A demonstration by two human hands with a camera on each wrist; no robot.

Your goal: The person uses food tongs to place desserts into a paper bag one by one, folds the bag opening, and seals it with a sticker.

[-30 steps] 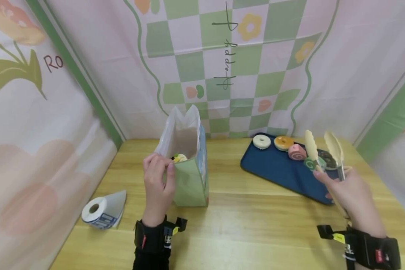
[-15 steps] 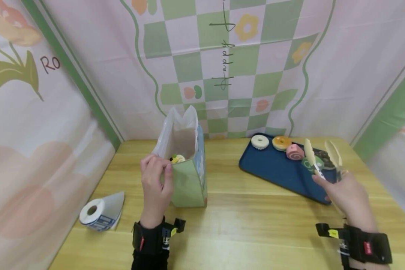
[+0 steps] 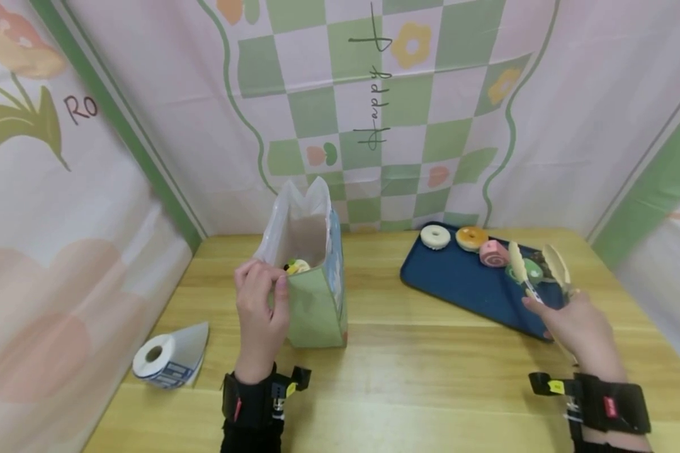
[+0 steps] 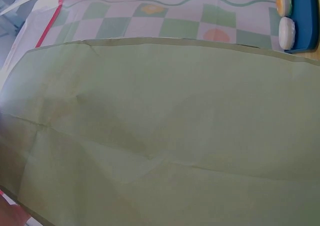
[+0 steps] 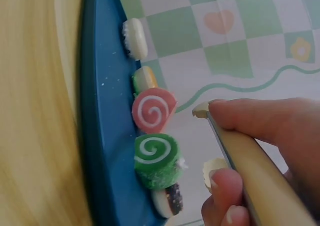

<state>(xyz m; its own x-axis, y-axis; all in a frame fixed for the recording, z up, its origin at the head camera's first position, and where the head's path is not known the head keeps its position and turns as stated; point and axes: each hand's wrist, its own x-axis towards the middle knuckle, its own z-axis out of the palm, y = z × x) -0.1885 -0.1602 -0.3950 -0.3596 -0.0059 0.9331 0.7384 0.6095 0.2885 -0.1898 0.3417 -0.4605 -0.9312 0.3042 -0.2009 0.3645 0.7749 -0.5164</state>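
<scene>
My left hand (image 3: 260,311) pinches the near rim of an upright green paper bag (image 3: 317,311), whose mouth stands wide. Inside the bag shows a cream-coloured item (image 3: 299,267) with yellow and dark bits on top. The bag's green side fills most of the left wrist view. My right hand (image 3: 579,327) grips a pair of food tongs (image 3: 517,261), their cream tips spread apart over the right part of the blue tray (image 3: 453,280). Between the tips, in the head view, appears a green swirl cake roll (image 5: 157,158). Nothing is held in the tongs.
Along the tray's back edge lie a white donut (image 3: 435,237), an orange-glazed donut (image 3: 471,238) and a pink swirl roll (image 3: 493,253). A dark-topped donut (image 5: 172,201) sits beyond the green roll. A roll of labels (image 3: 161,358) stands at the left. Printed cloth walls (image 3: 408,126) enclose the table.
My right hand has moved slightly left, and the tong tips have come down toward the green roll. The left hand stays at the bag's rim. The head view has shifted a little.
</scene>
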